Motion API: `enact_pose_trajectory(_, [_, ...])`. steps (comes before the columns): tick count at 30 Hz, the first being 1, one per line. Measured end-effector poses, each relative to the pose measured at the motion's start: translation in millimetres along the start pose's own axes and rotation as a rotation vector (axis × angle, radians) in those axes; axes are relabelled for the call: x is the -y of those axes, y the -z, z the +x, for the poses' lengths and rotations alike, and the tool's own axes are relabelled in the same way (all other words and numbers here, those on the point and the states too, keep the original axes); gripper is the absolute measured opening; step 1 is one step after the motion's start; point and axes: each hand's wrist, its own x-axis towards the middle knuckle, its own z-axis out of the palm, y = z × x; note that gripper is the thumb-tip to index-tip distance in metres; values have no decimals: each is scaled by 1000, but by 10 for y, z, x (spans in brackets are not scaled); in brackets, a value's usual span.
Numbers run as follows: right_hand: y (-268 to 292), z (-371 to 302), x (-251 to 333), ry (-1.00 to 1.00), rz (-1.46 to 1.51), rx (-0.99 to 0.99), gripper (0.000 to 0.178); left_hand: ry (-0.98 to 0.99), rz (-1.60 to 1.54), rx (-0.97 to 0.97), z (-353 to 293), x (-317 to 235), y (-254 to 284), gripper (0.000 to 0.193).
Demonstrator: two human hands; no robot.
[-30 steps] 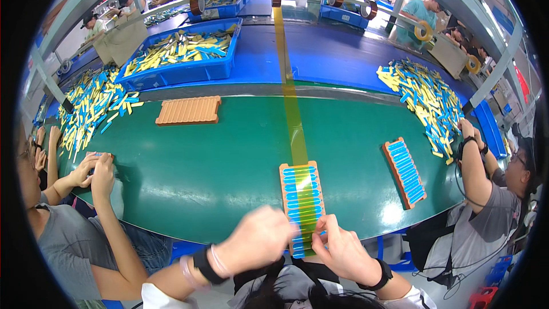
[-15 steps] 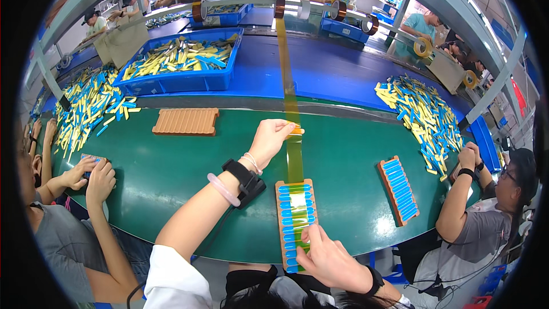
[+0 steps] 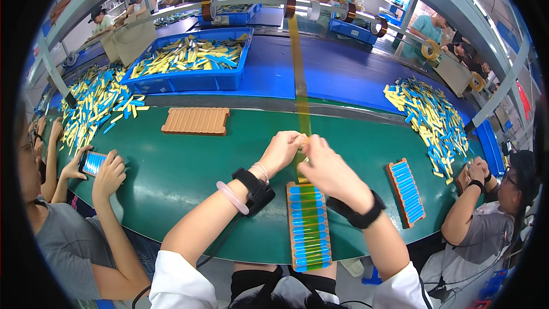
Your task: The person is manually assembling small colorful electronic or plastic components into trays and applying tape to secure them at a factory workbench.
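A long strip of amber see-through tape (image 3: 303, 111) runs down from a roll (image 3: 290, 6) on the overhead rail to my hands. My left hand (image 3: 280, 152) is closed, pinching the strip above the far end of a brown slotted tray (image 3: 292, 234). Right beside it, my right hand (image 3: 333, 167) has its fingers closed at the same stretch of tape; its fingertips are partly hidden. In the tray, flat blue pieces (image 3: 301, 214) with rounded ends lie side by side in a row. Tape lies lengthwise over their middles.
An unfilled brown tray (image 3: 196, 121) lies at the far left of the green table (image 3: 240, 129), and a tray of blue pieces (image 3: 406, 193) at the right. Loose yellow and blue pieces lie heaped on both sides. A blue bin (image 3: 186, 83) holds more. Co-workers sit on either side.
My right hand has moved up from the near part of the tray to the tape beside my left hand. The view has shifted slightly. A co-worker at left has raised a tray.
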Motion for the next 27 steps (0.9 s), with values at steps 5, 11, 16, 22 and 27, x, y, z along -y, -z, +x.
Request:
enact_pose_trajectory(5, [257,-352,-343,-71,118,-77,29,-466,189,81,-27,-238,321,32])
enact_pose_trajectory(11, [-22,-640,-600,-35,81,119,48,-618,481,-408,-239,-845,552,38])
enact_pose_trajectory(16, [-400,-525,-58,-97,-99,140,85,54,-428,149,-484,-913,716,47])
enact_pose_trajectory(22, [-536,-150,162,154,-429,274,112,326,-926,219,-972,-495,647,49])
enact_pose_trajectory(27, [-351,396,-341,335,-705,177,90,243,-983,66,-1364,-366,387,35])
